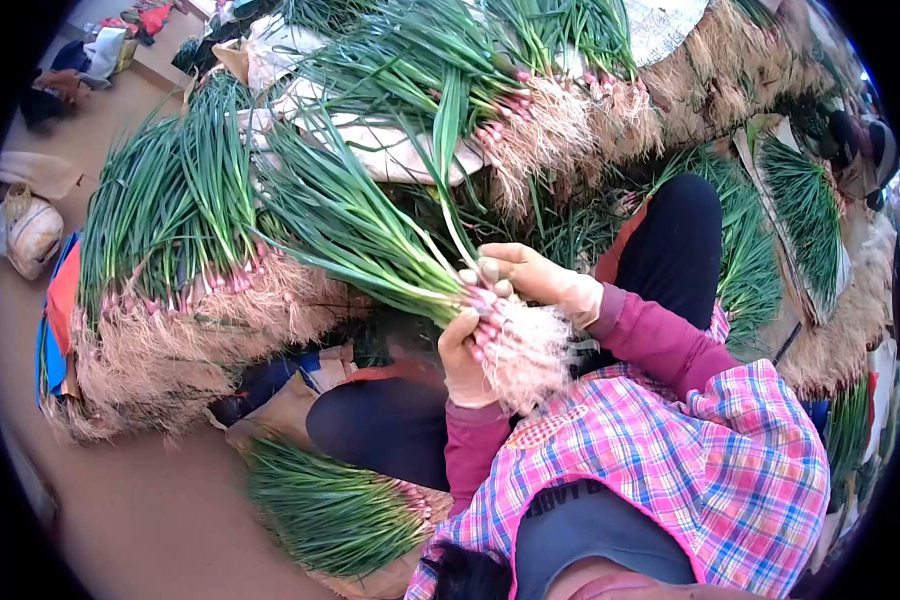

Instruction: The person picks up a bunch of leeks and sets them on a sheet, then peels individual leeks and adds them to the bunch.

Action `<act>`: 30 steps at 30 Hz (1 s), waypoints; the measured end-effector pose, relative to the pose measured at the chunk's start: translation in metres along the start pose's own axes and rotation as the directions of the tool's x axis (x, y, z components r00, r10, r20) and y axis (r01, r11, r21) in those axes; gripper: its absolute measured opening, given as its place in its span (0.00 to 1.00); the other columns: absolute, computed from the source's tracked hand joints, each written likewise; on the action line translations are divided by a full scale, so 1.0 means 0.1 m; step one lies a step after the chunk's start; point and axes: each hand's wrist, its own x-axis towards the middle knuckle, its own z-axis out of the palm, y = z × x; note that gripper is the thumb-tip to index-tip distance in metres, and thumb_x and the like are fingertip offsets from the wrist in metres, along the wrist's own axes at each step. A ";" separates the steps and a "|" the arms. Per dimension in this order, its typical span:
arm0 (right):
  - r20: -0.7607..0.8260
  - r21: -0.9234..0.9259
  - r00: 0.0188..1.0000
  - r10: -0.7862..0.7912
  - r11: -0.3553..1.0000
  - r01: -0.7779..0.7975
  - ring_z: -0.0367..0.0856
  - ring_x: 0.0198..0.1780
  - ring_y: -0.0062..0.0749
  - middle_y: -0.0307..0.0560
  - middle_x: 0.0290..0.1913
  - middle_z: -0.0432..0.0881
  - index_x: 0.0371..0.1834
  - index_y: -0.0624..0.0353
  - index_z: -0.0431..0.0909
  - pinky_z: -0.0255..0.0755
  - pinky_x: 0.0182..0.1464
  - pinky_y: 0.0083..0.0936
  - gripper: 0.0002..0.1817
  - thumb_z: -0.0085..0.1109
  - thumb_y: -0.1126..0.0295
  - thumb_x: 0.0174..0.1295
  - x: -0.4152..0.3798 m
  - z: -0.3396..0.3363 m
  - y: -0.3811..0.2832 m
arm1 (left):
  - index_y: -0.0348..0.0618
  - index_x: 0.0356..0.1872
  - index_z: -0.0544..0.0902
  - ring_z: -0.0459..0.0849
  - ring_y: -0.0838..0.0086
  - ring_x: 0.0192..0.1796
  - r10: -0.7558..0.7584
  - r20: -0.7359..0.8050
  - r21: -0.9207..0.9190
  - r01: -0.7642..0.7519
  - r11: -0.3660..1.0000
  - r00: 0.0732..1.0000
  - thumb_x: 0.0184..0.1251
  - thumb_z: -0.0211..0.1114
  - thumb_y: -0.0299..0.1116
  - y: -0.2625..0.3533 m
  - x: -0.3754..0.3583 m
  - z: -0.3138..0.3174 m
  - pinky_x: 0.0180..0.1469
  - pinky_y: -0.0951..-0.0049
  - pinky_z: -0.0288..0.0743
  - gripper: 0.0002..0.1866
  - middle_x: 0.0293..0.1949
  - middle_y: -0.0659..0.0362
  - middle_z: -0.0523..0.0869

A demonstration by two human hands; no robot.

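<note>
Between my two hands, in front of the plaid smock (670, 430), I have the bunch (390, 250) held at a tilt, its green leaves (350, 225) fanning up and to the left and its pale roots (535, 355) hanging down and to the right. My left hand (466, 365) is curled closed on it from the near side, thumb across the pink bulbs (483, 320), so the bunch sits inside that grip with the roots spilling out just beside the palm. How the far fingers of that hand wrap underneath I cannot tell. My right hand (545, 276) comes in from the other side, fingertips drawn narrow around the lower end of a single stalk (452, 215), which rises apart from the other leaves and bends upward; those fingertips are right at the upper edge of the bulbs, apparently touching the bunch. Both maroon sleeves (660, 335) reach down to the wrists. Ahead and to my left, a stacked pile (170, 215) stands with leaves up and roots toward me, near the tips of the held leaves. Beyond the bunch, an upper heap (410, 60) lies by a pale cloth (390, 150). Right of my hands is a dark raised knee (682, 230); low on the left, a smaller stack (335, 510) rests near the floor (140, 500).
</note>
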 end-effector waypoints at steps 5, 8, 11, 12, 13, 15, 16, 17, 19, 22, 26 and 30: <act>0.112 -0.491 0.990 -0.085 0.861 0.130 0.76 0.27 0.20 0.36 0.29 0.82 0.36 0.55 0.81 0.70 0.30 0.21 0.14 0.54 0.57 0.71 -0.03 -0.69 0.09 | 0.45 0.53 0.75 0.77 0.72 0.45 -0.024 0.317 -0.313 0.128 0.941 0.948 0.55 0.61 0.21 0.38 -0.12 0.36 0.53 0.63 0.75 0.22 0.49 0.58 0.79; -0.036 -0.938 0.912 0.409 -0.328 0.109 0.84 0.44 0.51 0.52 0.39 0.86 0.45 0.51 0.86 0.75 0.49 0.44 0.22 0.64 0.48 0.55 -0.24 -0.94 0.23 | 0.64 0.57 0.76 0.77 0.75 0.45 -0.148 0.525 -0.128 0.249 0.960 0.838 0.58 0.71 0.27 1.01 -0.14 0.89 0.57 0.65 0.70 0.26 0.43 0.71 0.83; 0.140 -0.989 0.914 -0.380 -0.018 0.144 0.85 0.41 0.49 0.51 0.34 0.85 0.37 0.56 0.80 0.76 0.43 0.44 0.19 0.62 0.50 0.59 0.04 -0.75 -0.02 | 0.55 0.62 0.73 0.77 0.73 0.46 -0.046 0.754 0.021 0.046 0.999 0.656 0.70 0.62 0.36 1.43 0.08 1.25 0.59 0.58 0.71 0.20 0.44 0.66 0.81; 0.027 -0.993 0.853 -0.521 0.086 0.084 0.84 0.41 0.49 0.51 0.33 0.84 0.35 0.57 0.78 0.76 0.42 0.45 0.19 0.61 0.50 0.60 0.09 -0.52 -0.28 | 0.52 0.65 0.70 0.76 0.72 0.48 0.079 0.680 -0.093 -0.021 0.995 0.729 0.66 0.63 0.32 1.29 0.05 1.43 0.57 0.60 0.72 0.26 0.45 0.65 0.80; -0.092 -0.981 0.758 -0.646 0.190 0.042 0.84 0.40 0.49 0.52 0.32 0.84 0.33 0.57 0.77 0.76 0.41 0.45 0.19 0.60 0.51 0.61 0.21 -0.35 -0.61 | 0.49 0.68 0.66 0.76 0.71 0.51 0.199 0.598 -0.196 -0.100 0.976 0.776 0.63 0.65 0.28 1.12 0.05 1.59 0.56 0.61 0.74 0.32 0.47 0.64 0.78; -0.081 -0.995 0.710 -0.699 0.015 -0.099 0.84 0.39 0.51 0.54 0.34 0.84 0.35 0.58 0.79 0.76 0.42 0.45 0.17 0.60 0.54 0.61 0.64 -0.37 -0.78 | 0.42 0.59 0.73 0.77 0.73 0.43 0.071 0.475 -0.156 0.005 0.988 0.877 0.75 0.52 0.35 0.97 0.18 1.62 0.51 0.67 0.76 0.16 0.41 0.59 0.79; -0.089 -0.996 0.780 -0.619 0.035 -0.086 0.84 0.39 0.51 0.55 0.35 0.84 0.36 0.57 0.80 0.77 0.43 0.44 0.16 0.61 0.54 0.59 0.78 -0.43 -0.75 | 0.39 0.58 0.72 0.78 0.75 0.44 0.262 0.397 0.077 -0.317 0.945 0.879 0.73 0.53 0.33 0.77 0.28 1.51 0.50 0.73 0.76 0.16 0.41 0.60 0.79; -0.089 -0.996 0.842 -0.533 0.053 -0.072 0.84 0.40 0.51 0.56 0.36 0.85 0.37 0.56 0.81 0.77 0.43 0.44 0.16 0.62 0.55 0.58 0.88 -0.45 -0.75 | 0.38 0.58 0.73 0.79 0.75 0.45 0.515 0.444 0.678 -0.650 0.342 0.733 0.69 0.56 0.32 0.81 0.44 0.98 0.51 0.73 0.76 0.18 0.44 0.59 0.79; -0.108 -0.908 0.844 -0.525 0.397 0.131 0.84 0.38 0.50 0.53 0.35 0.85 0.36 0.53 0.82 0.76 0.41 0.40 0.15 0.66 0.54 0.55 0.69 -0.37 -0.72 | 0.35 0.59 0.73 0.80 0.72 0.48 0.021 0.310 -0.029 -0.013 0.999 0.950 0.66 0.57 0.29 0.65 0.48 0.59 0.55 0.69 0.76 0.21 0.46 0.55 0.81; -0.060 -0.927 0.818 -0.573 0.335 0.167 0.84 0.36 0.47 0.50 0.33 0.84 0.35 0.55 0.79 0.75 0.37 0.37 0.14 0.65 0.56 0.57 0.05 -0.10 -0.56 | 0.34 0.58 0.74 0.82 0.66 0.49 0.203 0.001 0.232 -0.197 0.953 0.979 0.58 0.61 0.21 0.20 0.51 0.29 0.61 0.62 0.75 0.24 0.47 0.52 0.82; 0.118 -0.768 0.788 -0.604 0.448 0.458 0.81 0.30 0.44 0.52 0.32 0.82 0.41 0.56 0.80 0.73 0.34 0.34 0.11 0.63 0.62 0.62 -0.06 -0.31 0.01 | 0.35 0.56 0.75 0.85 0.67 0.35 0.075 -0.131 0.210 -0.046 0.977 0.989 0.60 0.62 0.21 0.05 0.52 -0.09 0.46 0.71 0.81 0.21 0.32 0.50 0.85; -0.067 -0.484 0.975 -0.210 0.862 0.152 0.78 0.25 0.29 0.45 0.25 0.82 0.34 0.60 0.85 0.74 0.33 0.30 0.13 0.66 0.60 0.62 0.06 -0.45 -0.40 | 0.35 0.57 0.74 0.86 0.67 0.36 -0.070 -0.028 0.136 0.073 0.988 0.997 0.60 0.62 0.22 0.15 0.52 -0.15 0.47 0.68 0.81 0.22 0.33 0.49 0.85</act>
